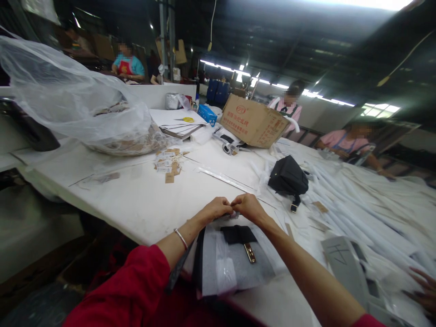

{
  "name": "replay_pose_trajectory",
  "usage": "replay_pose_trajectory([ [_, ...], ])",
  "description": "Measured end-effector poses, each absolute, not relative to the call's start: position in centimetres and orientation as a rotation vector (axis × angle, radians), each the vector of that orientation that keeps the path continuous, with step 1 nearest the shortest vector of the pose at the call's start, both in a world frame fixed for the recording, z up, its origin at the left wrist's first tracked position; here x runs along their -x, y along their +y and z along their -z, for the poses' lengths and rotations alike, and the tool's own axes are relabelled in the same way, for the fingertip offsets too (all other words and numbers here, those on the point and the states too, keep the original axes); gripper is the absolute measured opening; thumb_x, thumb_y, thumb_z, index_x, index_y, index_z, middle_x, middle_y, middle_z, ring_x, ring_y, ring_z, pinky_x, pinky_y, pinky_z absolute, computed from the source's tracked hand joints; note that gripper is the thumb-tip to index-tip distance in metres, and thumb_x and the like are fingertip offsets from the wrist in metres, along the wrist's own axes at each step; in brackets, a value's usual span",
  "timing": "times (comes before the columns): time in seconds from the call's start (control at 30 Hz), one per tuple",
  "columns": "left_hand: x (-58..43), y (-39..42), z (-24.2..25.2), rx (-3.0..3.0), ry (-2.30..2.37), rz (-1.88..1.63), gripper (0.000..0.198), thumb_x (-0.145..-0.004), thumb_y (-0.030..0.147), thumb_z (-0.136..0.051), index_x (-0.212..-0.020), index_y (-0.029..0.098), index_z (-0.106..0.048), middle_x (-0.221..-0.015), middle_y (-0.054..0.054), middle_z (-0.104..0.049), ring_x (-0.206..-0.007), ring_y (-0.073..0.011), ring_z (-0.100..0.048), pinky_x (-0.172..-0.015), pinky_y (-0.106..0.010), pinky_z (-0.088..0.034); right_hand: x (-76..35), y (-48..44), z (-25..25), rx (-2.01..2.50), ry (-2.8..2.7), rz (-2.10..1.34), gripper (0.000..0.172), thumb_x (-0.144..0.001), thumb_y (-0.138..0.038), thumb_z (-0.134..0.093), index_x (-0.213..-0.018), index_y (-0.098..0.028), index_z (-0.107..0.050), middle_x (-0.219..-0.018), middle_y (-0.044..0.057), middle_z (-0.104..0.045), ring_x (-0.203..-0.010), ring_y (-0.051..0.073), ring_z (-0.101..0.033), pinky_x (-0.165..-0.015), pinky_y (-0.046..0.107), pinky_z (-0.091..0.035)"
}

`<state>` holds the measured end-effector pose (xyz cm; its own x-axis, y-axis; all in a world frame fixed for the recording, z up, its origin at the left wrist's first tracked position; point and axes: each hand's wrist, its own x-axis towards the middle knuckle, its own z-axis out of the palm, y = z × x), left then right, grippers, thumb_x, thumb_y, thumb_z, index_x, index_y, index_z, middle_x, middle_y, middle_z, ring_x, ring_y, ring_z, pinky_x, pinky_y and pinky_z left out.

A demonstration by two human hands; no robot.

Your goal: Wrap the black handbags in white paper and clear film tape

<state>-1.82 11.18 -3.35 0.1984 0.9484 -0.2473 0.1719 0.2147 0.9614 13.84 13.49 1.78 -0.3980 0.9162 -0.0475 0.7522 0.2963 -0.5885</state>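
Left hand (218,209), right hand (248,208) | fingertips pinched, object unclear | at top of gray bag (239,260) | black bag (289,176) beyond

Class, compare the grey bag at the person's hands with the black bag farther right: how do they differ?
Colour: the grey bag has a grey front with a black flap; the black bag has a black body. Handling: the left hand and right hand pinch at the grey bag's top; neither touches the black bag. Both show gold-coloured metal.
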Motion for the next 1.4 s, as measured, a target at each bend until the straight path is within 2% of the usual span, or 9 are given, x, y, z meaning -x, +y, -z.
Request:
replay_pose_trajectory([
  [0.17, 2.1, 11.5, 3.7, -1.1, 1.134, -0.833, 0.025, -0.055, 0.029, -0.07, -0.075, 0.016, -0.063, -0.055, 0.005, -0.058, -0.048, -0.0088, -0.045, -0.048, -0.022, -0.03, -14.0, 12.6, -1.0, 1.178, -2.414, -0.254, 0.027, -0.075, -0.005, -0.06, -0.073, -0.026, -0.077, -0.074, 0.0, -0.076, -0.07, 0.017, -0.069, -0.104, 0.045, -0.043],
  [0.43, 3.4, 12.8, 3.7, -0.946, 0.956, -0.863, 0.021, -0.056, 0.031, -0.066, -0.066, 0.014, -0.06, -0.062, -0.002, -0.065, -0.055, -0.0133, -0.056, -0.056, -0.026, -0.045, -16.3, 11.3, 0.4, 0.731, -2.545, -0.098, 0.025, -0.091, -0.01, -0.053, -0.086, -0.024, -0.073, -0.087, 0.002, -0.076, -0.091, 0.018, -0.069, -0.114, 0.05, -0.032],
  [0.6, 4.8, 13.7, 2.5, -0.971, 0.965, -0.942, 0.023, -0.055, 0.024, -0.067, -0.073, 0.016, -0.056, -0.057, 0.002, -0.06, -0.046, -0.009, -0.048, -0.047, -0.021, -0.035, -17.9, 9.3, 1.3, 0.732, -2.459, -0.09, 0.021, -0.091, -0.014, -0.054, -0.081, -0.023, -0.07, -0.073, 0.0, -0.072, -0.07, 0.016, -0.067, -0.099, 0.043, -0.047],
  [0.73, 4.1, 13.0, 2.2, -0.998, 1.017, -0.974, 0.028, -0.056, 0.022, -0.067, -0.078, 0.02, -0.05, -0.055, 0.005, -0.058, -0.046, -0.0101, -0.05, -0.047, -0.02, -0.034, -17.4, 10.1, -1.3, 0.985, -2.118, -0.079, 0.01, -0.089, -0.029, -0.063, -0.089, -0.024, -0.071, -0.089, 0.005, -0.075, -0.087, 0.022, -0.068, -0.088, 0.04, -0.05],
  [0.87, 3.1, 12.1, 2.4, -1.039, 1.027, -0.981, 0.03, -0.058, 0.022, -0.067, -0.083, 0.02, -0.05, -0.063, 0.002, -0.063, -0.051, -0.011, -0.054, -0.05, -0.021, -0.037, -15.3, 12.9, -3.2, 1.264, -2.111, -0.382, 0.028, -0.076, -0.033, -0.073, -0.101, -0.021, -0.074, -0.104, 0.008, -0.075, -0.1, 0.026, -0.067, -0.092, 0.039, -0.049],
  [1.0, 2.6, 11.6, 2.6, -1.078, 1.046, -0.97, 0.033, -0.057, 0.019, -0.068, -0.085, 0.019, -0.051, -0.062, 0.003, -0.063, -0.048, -0.0093, -0.051, -0.048, -0.02, -0.033, -14.1, 15.1, -2.2, 1.492, -2.177, -0.899, 0.023, -0.072, -0.032, -0.07, -0.088, -0.018, -0.078, -0.081, 0.003, -0.076, -0.076, 0.019, -0.069, -0.068, 0.027, -0.051],
  [1.17, 1.8, 11.6, 3.7, -1.103, 1.105, -0.963, 0.038, -0.054, 0.017, -0.072, -0.084, 0.019, -0.051, -0.055, 0.008, -0.056, -0.047, -0.0088, -0.047, -0.047, -0.02, -0.029, -14.0, 15.5, -1.8, 1.556, -2.269, -0.929, 0.01, -0.066, -0.021, -0.07, -0.069, -0.016, -0.078, -0.054, 0.0, -0.068, -0.052, 0.015, -0.06, -0.049, 0.023, -0.041],
  [1.3, 1.5, 12.1, 4.4, -1.096, 1.097, -0.937, 0.034, -0.051, 0.019, -0.074, -0.079, 0.018, -0.055, -0.055, 0.007, -0.057, -0.05, -0.0092, -0.047, -0.05, -0.021, -0.031, -13.5, 14.5, -2.6, 1.51, -2.329, -0.746, 0.016, -0.067, -0.012, -0.065, -0.07, -0.022, -0.078, -0.065, 0.0, -0.073, -0.064, 0.016, -0.065, -0.074, 0.028, -0.05],
  [1.4, 1.9, 12.4, 4.4, -1.073, 1.062, -0.923, 0.027, -0.051, 0.02, -0.072, -0.074, 0.016, -0.06, -0.056, 0.005, -0.058, -0.052, -0.0091, -0.048, -0.053, -0.022, -0.033, -13.5, 13.5, -2.5, 1.293, -2.457, -0.401, 0.022, -0.076, -0.009, -0.06, -0.071, -0.024, -0.075, -0.071, -0.002, -0.075, -0.069, 0.015, -0.067, -0.107, 0.041, -0.038],
])
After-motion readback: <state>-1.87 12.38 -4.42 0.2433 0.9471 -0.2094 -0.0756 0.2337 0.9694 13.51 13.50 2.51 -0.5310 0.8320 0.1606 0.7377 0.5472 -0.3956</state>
